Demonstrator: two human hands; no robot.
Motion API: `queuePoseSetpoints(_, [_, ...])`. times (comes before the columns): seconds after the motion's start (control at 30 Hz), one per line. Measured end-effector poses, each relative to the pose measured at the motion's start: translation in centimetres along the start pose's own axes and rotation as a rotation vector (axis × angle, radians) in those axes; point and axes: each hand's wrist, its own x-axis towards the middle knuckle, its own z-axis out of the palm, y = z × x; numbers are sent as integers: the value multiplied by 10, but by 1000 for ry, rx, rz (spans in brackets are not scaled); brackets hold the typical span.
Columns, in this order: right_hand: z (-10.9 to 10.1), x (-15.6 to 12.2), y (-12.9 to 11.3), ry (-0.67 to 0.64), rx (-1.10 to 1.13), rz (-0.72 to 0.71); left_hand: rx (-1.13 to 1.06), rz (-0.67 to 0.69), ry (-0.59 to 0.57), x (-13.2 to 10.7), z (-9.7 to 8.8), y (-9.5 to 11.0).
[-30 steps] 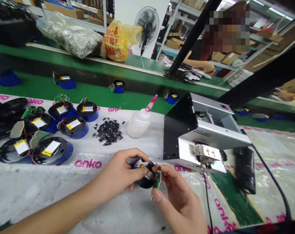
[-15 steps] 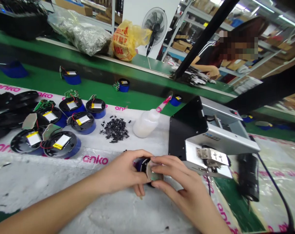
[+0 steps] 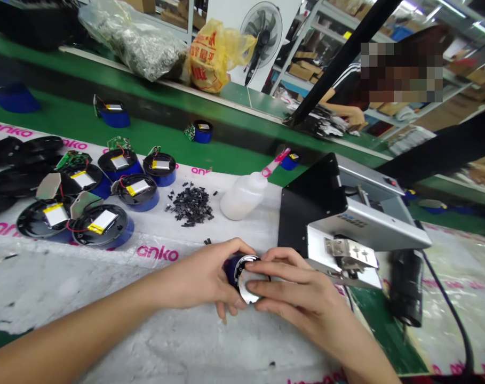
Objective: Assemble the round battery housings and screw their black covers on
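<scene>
Both my hands are closed round one small round unit (image 3: 241, 271) with a blue body and a silvery disc on its face, held just above the white sheet. My left hand (image 3: 202, 280) cups it from the left, thumb on top. My right hand (image 3: 294, 293) presses fingers flat over the disc from the right. To the left lie several open round units (image 3: 102, 226) with yellow-edged battery packs and red wires. A heap of small black parts (image 3: 191, 205) and a white squeeze bottle (image 3: 244, 194) with a pink nozzle lie beyond my hands.
A grey and black metal machine (image 3: 346, 218) stands right of my hands, with a black cable (image 3: 452, 314) trailing off. Blue units ride the green conveyor (image 3: 154, 133) behind. A yellow bag (image 3: 210, 56) and a clear bag sit further back. Another person works across the line.
The green circuit board and wires seen a second ago are now folded in and covered by the silvery disc. My right hand went from pinching the board to pressing over the unit.
</scene>
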Motion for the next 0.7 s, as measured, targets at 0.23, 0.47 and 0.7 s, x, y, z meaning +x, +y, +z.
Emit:
queuePoseSetpoints(0.23, [-13, 2, -7, -94, -60, 15, 77, 18, -50, -1, -5, -3])
queuePoseSetpoints(0.47, [-16, 6, -11, -125, -136, -41, 145, 26, -109, -5, -8, -1])
queuePoseSetpoints(0.7, [-16, -5, -16, -120, -188, 11, 38, 25, -149, -1, -6, -7])
